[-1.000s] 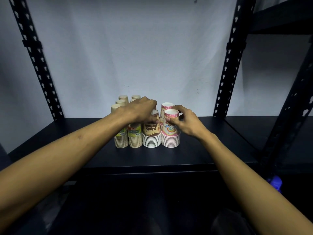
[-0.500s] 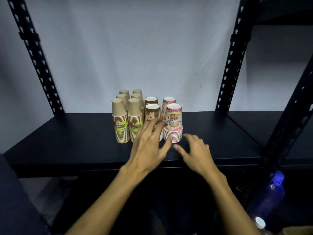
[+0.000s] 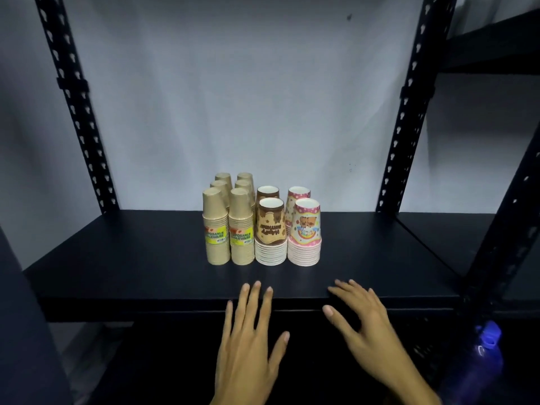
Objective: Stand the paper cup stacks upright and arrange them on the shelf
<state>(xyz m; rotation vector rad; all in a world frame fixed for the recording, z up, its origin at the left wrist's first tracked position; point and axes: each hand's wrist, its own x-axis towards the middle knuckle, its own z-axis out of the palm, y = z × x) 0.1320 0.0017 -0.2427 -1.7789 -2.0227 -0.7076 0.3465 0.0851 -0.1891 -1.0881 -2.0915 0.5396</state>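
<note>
While both hands (image 3: pixel 248 343) hover open and empty, kraft stacks (image 3: pixel 216 229) labelled "DISPOSABLE TABLEWARE", upright on shelf (image 3: pixel 131 258).

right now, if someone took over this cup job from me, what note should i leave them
Left hand: open, holding nothing, near the shelf's front edge.
Right hand: open, holding nothing, also at the front edge.
Cups: ten stacks stand upright in a tight block mid-shelf: six plain brown stacks on the left, two brown patterned stacks next, two pink stacks on the right.
Done: all stacks in view are standing and grouped.
Left: nothing obvious; maybe check the rows for straightness.
</note>
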